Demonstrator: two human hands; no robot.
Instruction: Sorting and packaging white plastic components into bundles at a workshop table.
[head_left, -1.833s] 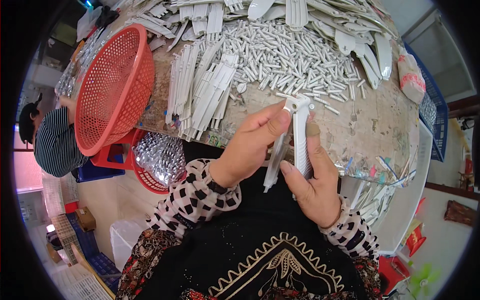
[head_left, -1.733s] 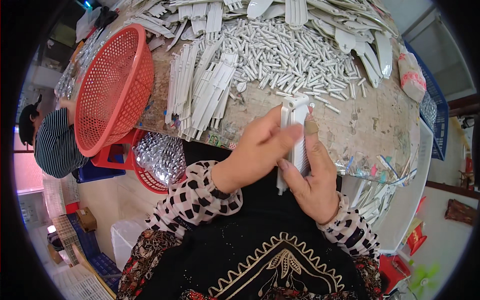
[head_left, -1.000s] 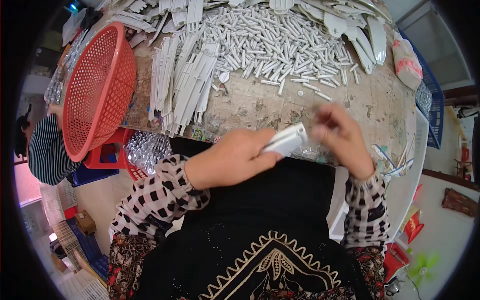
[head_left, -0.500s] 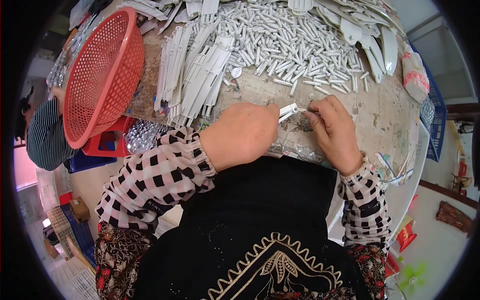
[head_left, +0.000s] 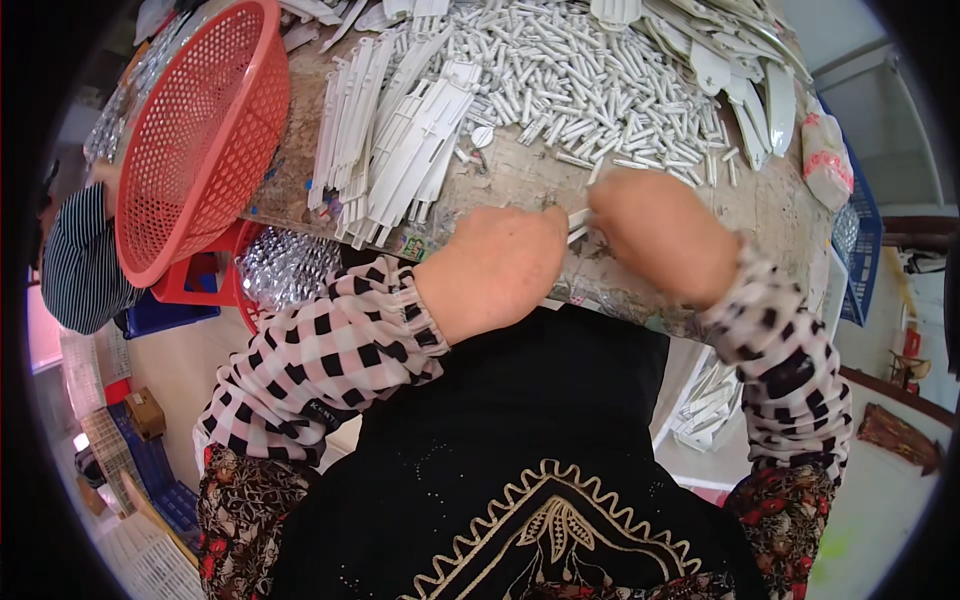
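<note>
My left hand (head_left: pixel 495 262) is closed over the table's near edge, thumb and fingers pinching a narrow white plastic piece (head_left: pixel 578 222) whose end sticks out to the right. My right hand (head_left: pixel 660 232) is against that end, back upward and fingers curled in. Motion blurs it, and what its fingers hold is hidden beneath it. Beyond both hands spreads a heap of small white plastic tubes (head_left: pixel 580 85). Long flat white plastic strips (head_left: pixel 410 150) lie in a bundle ahead of my left hand, with a small round white piece (head_left: pixel 482 136) beside them.
A red perforated basket (head_left: pixel 205 140) leans at the left, above a red stool (head_left: pixel 190 280) and a container of shiny silvery pieces (head_left: pixel 287 275). Curved white plastic parts (head_left: pixel 755 105) are piled far right, near a wrapped white-and-red bundle (head_left: pixel 827 160). A person in a striped sleeve (head_left: pixel 88 260) is at left.
My right hand has turned over and moved up and left to the white piece's end, its forearm swinging outward. My left hand keeps its grip, shifted slightly right.
</note>
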